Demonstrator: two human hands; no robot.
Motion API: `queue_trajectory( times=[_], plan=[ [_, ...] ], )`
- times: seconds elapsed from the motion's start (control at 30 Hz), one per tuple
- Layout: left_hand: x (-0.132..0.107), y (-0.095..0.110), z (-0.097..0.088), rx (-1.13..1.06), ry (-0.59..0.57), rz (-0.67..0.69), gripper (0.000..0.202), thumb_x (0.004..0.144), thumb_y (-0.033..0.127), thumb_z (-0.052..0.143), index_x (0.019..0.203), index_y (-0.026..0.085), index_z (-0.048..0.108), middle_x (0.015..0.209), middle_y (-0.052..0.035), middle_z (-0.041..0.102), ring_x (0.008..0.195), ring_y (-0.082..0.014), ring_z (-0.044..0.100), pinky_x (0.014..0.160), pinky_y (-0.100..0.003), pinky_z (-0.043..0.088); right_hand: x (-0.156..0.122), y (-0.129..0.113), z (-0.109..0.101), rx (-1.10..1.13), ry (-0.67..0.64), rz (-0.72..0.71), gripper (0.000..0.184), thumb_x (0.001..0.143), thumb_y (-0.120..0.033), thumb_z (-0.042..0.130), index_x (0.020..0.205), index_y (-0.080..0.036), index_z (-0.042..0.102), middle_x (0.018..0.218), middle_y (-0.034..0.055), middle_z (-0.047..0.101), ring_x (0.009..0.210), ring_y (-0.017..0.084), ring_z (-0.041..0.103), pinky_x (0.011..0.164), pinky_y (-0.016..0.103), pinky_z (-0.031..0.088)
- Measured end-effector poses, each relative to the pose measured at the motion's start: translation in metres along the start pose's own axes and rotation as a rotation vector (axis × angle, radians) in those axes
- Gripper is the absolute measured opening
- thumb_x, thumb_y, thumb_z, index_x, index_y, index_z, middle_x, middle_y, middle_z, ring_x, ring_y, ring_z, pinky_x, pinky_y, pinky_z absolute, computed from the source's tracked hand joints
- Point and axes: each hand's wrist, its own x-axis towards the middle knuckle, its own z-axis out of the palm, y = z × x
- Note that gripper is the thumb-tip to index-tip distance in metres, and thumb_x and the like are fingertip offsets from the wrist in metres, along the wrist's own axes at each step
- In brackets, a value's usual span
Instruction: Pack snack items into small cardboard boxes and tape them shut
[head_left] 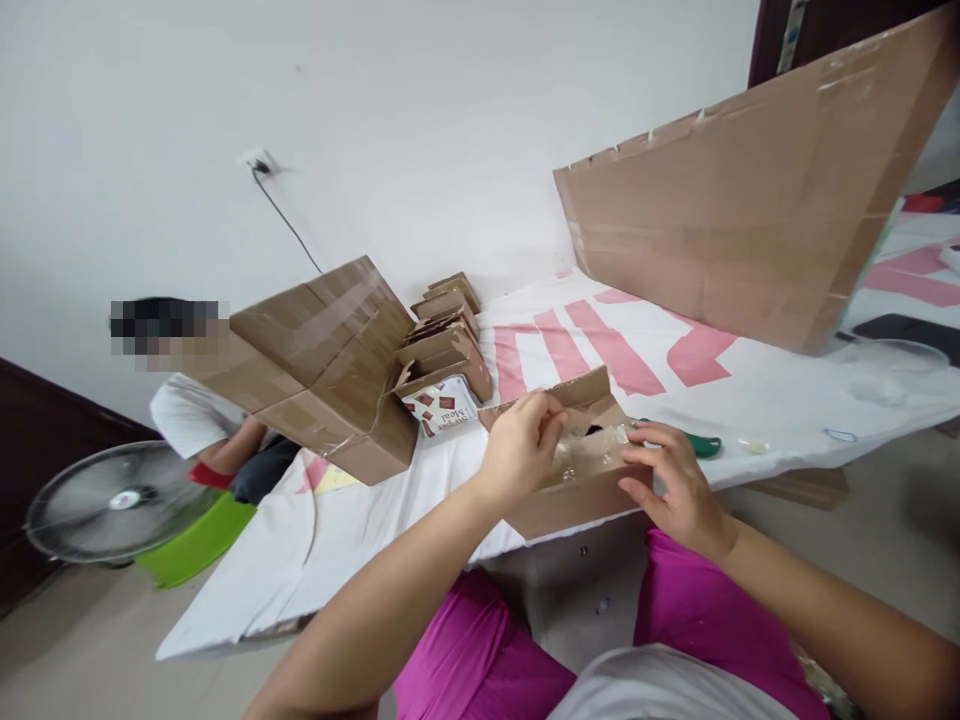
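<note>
In front of me at the table's edge stands an open cardboard box point(574, 508), its back flap raised. Crinkled clear plastic point(592, 455) lies in its opening, with a small dark patch beside it. My left hand point(525, 445) is over the box's left side, thumb and fingers pinched together. Whatever is between those fingertips is too small to make out. On the right side, my right hand point(679, 490) has its fingers apart, fingertips at the plastic's right edge. Behind that hand a green-handled object point(705, 445) is partly hidden.
A row of open cardboard boxes point(450, 335) and a printed white packet point(442, 403) stand beyond. Large cardboard panels rise at left point(322, 350) and right point(735, 200). A person point(199, 420) sits at far left near a fan point(124, 500). White cloth point(360, 540) covers the table.
</note>
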Motion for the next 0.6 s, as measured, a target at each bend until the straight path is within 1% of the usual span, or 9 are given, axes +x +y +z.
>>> queue_trajectory(
  times=[0.13, 0.17, 0.23, 0.3, 0.37, 0.47, 0.5, 0.53, 0.6],
  plan=[
    [-0.034, 0.023, 0.002, 0.022, 0.135, 0.34, 0.008, 0.092, 0.018, 0.049, 0.098, 0.018, 0.055, 0.092, -0.0068, 0.067, 0.08, -0.015, 0.064, 0.067, -0.026, 0.049, 0.003, -0.029, -0.015, 0.033, 0.072, 0.041, 0.052, 0.081, -0.038, 0.068, 0.126, -0.024, 0.046, 0.114, 0.0136, 0.058, 0.11, 0.031, 0.056, 0.092, 0.051, 0.048],
    [-0.042, 0.027, 0.005, 0.043, 0.147, 0.419, 0.01, 0.091, 0.018, 0.05, 0.1, 0.018, 0.054, 0.092, -0.0072, 0.067, 0.078, -0.0152, 0.064, 0.066, -0.026, 0.049, 0.004, -0.037, -0.02, 0.066, 0.037, 0.012, 0.052, 0.081, -0.034, 0.068, 0.127, -0.024, 0.046, 0.111, 0.0125, 0.06, 0.105, 0.029, 0.058, 0.088, 0.047, 0.051],
    [-0.057, 0.031, 0.014, 0.045, 0.146, 0.523, 0.014, 0.089, 0.018, 0.054, 0.104, 0.018, 0.053, 0.09, -0.0075, 0.068, 0.075, -0.016, 0.064, 0.065, -0.028, 0.05, 0.008, -0.048, -0.029, 0.142, -0.081, -0.098, 0.04, 0.084, -0.019, 0.062, 0.122, -0.025, 0.051, 0.097, 0.007, 0.064, 0.091, 0.022, 0.062, 0.079, 0.038, 0.053],
    [-0.07, 0.03, 0.024, 0.003, 0.129, 0.572, 0.019, 0.088, 0.021, 0.057, 0.106, 0.017, 0.052, 0.09, -0.0088, 0.069, 0.077, -0.0177, 0.065, 0.066, -0.03, 0.051, 0.011, -0.044, -0.041, 0.144, -0.165, -0.184, 0.034, 0.084, -0.007, 0.054, 0.112, -0.026, 0.057, 0.086, 0.0029, 0.065, 0.082, 0.018, 0.061, 0.073, 0.033, 0.053],
    [-0.084, 0.022, 0.034, -0.045, 0.114, 0.593, 0.022, 0.088, 0.021, 0.057, 0.108, 0.016, 0.052, 0.092, -0.0107, 0.069, 0.079, -0.0193, 0.065, 0.067, -0.032, 0.052, 0.01, -0.023, -0.058, 0.012, -0.136, -0.151, 0.033, 0.084, -0.005, 0.051, 0.106, -0.027, 0.061, 0.088, 0.0031, 0.065, 0.084, 0.018, 0.06, 0.075, 0.035, 0.052],
    [-0.109, 0.003, 0.047, -0.074, 0.054, 0.576, 0.023, 0.086, 0.013, 0.054, 0.11, 0.016, 0.052, 0.091, -0.011, 0.069, 0.077, -0.0188, 0.065, 0.066, -0.032, 0.053, -0.007, 0.035, -0.088, -0.351, -0.006, 0.06, 0.022, 0.085, -0.012, 0.053, 0.097, -0.026, 0.066, 0.092, 0.0055, 0.066, 0.088, 0.022, 0.059, 0.079, 0.041, 0.05],
    [-0.118, -0.004, 0.052, -0.072, 0.021, 0.564, 0.023, 0.086, 0.012, 0.053, 0.109, 0.016, 0.052, 0.091, -0.0106, 0.069, 0.074, -0.0182, 0.065, 0.064, -0.032, 0.053, -0.016, 0.056, -0.098, -0.463, -0.006, 0.115, 0.018, 0.086, -0.015, 0.053, 0.093, -0.024, 0.067, 0.091, 0.0069, 0.066, 0.088, 0.024, 0.059, 0.08, 0.042, 0.049],
    [-0.128, -0.011, 0.057, -0.069, -0.013, 0.554, 0.023, 0.087, 0.011, 0.051, 0.109, 0.016, 0.052, 0.09, -0.0103, 0.069, 0.072, -0.0177, 0.064, 0.063, -0.031, 0.053, -0.027, 0.076, -0.105, -0.543, -0.057, 0.147, 0.017, 0.087, -0.017, 0.052, 0.089, -0.022, 0.068, 0.088, 0.0074, 0.067, 0.086, 0.025, 0.059, 0.078, 0.043, 0.049],
    [-0.148, -0.026, 0.069, -0.068, -0.082, 0.527, 0.023, 0.087, 0.009, 0.048, 0.108, 0.016, 0.053, 0.089, -0.0098, 0.069, 0.07, -0.0174, 0.064, 0.061, -0.03, 0.053, -0.048, 0.106, -0.116, -0.568, -0.258, 0.16, 0.019, 0.087, -0.02, 0.051, 0.086, -0.022, 0.069, 0.082, 0.0062, 0.068, 0.08, 0.024, 0.059, 0.074, 0.041, 0.049]
  ],
)
